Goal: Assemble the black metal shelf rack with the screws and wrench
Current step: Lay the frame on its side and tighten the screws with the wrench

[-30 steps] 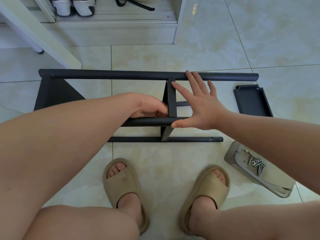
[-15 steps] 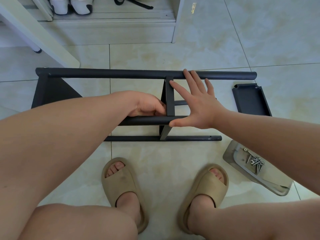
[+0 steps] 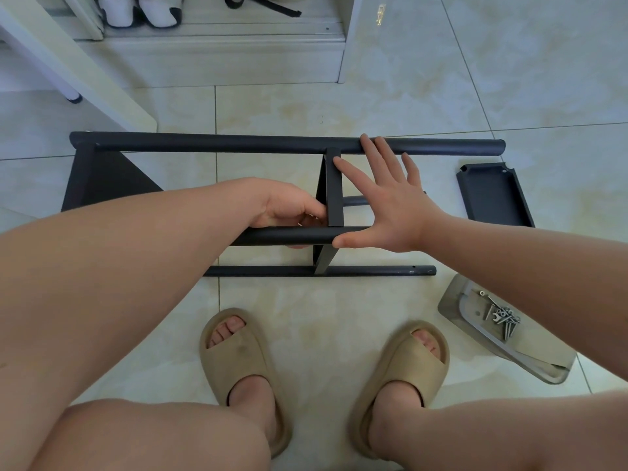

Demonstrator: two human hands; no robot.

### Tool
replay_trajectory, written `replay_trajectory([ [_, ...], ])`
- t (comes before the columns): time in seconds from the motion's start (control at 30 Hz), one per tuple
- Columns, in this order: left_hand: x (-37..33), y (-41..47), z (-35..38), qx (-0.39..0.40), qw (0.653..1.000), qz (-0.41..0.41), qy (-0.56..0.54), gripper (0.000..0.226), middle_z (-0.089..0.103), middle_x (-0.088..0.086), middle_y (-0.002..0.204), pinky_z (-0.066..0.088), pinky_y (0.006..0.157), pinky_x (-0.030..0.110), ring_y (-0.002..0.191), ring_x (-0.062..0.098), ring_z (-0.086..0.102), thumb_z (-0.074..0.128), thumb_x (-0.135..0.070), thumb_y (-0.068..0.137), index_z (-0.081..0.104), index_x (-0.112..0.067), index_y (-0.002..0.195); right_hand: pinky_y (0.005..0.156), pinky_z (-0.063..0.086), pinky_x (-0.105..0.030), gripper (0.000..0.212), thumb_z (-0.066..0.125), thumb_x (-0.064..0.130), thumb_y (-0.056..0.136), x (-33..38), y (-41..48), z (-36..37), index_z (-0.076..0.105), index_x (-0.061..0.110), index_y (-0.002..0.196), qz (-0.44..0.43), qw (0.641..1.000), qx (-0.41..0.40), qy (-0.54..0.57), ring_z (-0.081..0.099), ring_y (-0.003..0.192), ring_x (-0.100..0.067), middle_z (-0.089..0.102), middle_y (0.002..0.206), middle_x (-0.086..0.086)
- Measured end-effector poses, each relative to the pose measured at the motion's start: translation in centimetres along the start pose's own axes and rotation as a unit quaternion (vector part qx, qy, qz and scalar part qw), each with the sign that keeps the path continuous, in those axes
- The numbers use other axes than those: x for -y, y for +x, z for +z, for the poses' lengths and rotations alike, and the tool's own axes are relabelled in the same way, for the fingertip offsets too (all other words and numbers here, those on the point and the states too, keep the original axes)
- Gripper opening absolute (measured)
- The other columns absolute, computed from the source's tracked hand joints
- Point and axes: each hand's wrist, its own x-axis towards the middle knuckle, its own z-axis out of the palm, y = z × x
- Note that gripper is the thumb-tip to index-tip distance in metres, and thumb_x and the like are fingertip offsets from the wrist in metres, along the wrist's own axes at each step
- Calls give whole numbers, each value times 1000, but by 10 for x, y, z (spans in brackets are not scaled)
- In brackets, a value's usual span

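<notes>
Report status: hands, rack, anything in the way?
Left hand grips near tube; right hand open, spread flat across the tubes. Rack on its side on the floor. Screws in tray, untouched; loose black panel lies right, apart.

Bare floor (image 3: 445,178) between rack tubes (image 3: 475,146) and loose shelf panel (image 3: 492,195)

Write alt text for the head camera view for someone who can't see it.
A person steadies a half-built black rack on a tiled floor: the left hand grips its near tube beside a crosspiece, the right hand lies spread flat across it. To the right lie a loose black shelf panel and a grey tray of screws.
</notes>
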Motion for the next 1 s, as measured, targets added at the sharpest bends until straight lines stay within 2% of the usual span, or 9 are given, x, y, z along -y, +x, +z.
replay_trajectory([
  [0.17,0,0,3,-11,999,3,30,11,66,-4,69,49,68,25,63,10,57,58,-21,95,68,-17,92,122,-6,-60,123,34,101,59,0,0,0,-2,41,160,1,1000,2,1,-24,153,-25,-22,167,-7],
  [0.37,0,1,3,-32,998,42,36,13,70,0,67,53,64,25,60,11,65,57,-12,94,69,-12,89,122,-6,-60,122,34,100,60,-1,0,1,-1,40,160,-3,1000,-3,6,-24,153,-26,-22,167,-7],
  [0.47,1,2,2,-24,998,48,18,13,71,3,74,55,68,26,66,14,68,56,-7,94,69,-9,92,122,-7,-59,122,35,100,60,-1,0,1,-1,40,160,-3,1000,-5,5,-24,153,-25,-22,167,-7],
  [0.67,2,4,-1,-2,999,46,-12,14,72,7,89,56,85,30,79,16,69,57,-4,94,69,-9,99,122,-6,-58,122,35,100,60,-1,0,1,0,40,160,-4,1000,-6,8,-23,153,-25,-21,167,-7],
  [0.9,4,5,-3,11,999,36,-32,15,67,6,88,51,87,32,82,17,63,54,-3,93,66,-12,94,122,-6,-59,123,35,100,59,0,0,-1,1,39,161,-3,1000,-6,9,-22,153,-25,-21,167,-7],
  [1.0,3,3,-3,27,998,25,-55,16,70,4,89,55,88,35,84,16,67,54,-4,94,66,-15,93,122,-6,-58,123,35,99,59,0,0,-1,1,40,161,-2,1000,-4,11,-23,153,-24,-21,167,-6],
])
